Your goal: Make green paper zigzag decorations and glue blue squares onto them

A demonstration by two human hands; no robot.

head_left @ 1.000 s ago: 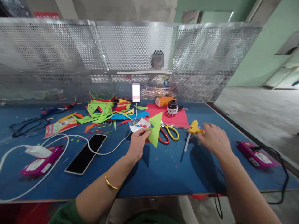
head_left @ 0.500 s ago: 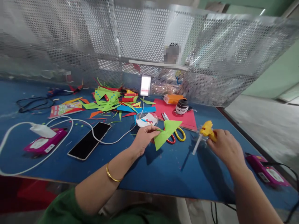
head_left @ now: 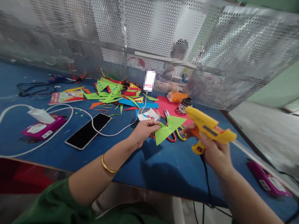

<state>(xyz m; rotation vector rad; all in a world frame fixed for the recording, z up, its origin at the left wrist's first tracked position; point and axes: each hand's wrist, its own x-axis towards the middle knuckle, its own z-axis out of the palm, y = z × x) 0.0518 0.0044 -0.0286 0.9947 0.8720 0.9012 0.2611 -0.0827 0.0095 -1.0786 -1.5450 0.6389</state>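
Note:
A folded piece of green paper [head_left: 169, 126] is pinched between the thumb and fingers of my left hand [head_left: 145, 132], above the blue table. To its right, my right hand [head_left: 213, 149] is wrapped round the handle of a yellow glue gun [head_left: 207, 126]. The gun's nozzle end points up and left toward the paper, without touching it, and a pale stick and black cord trail from the gun. Behind the green paper lie scissors [head_left: 179, 133] with red and yellow handles, partly hidden. A clear dish [head_left: 149, 115] with white paper and small red and blue pieces sits beyond my left hand.
Coloured paper scraps [head_left: 109, 93] and a lit phone [head_left: 149, 81] stand toward the mesh screen. A dark phone [head_left: 87, 132], white cable and purple power strip [head_left: 43, 127] lie left. Another purple strip [head_left: 267, 179] is right. A person shows behind the mesh.
My right hand has lifted the glue gun off the right side and turned it, bringing it closer to the green paper. My left hand still pinches the paper. The camera view has shifted slightly.

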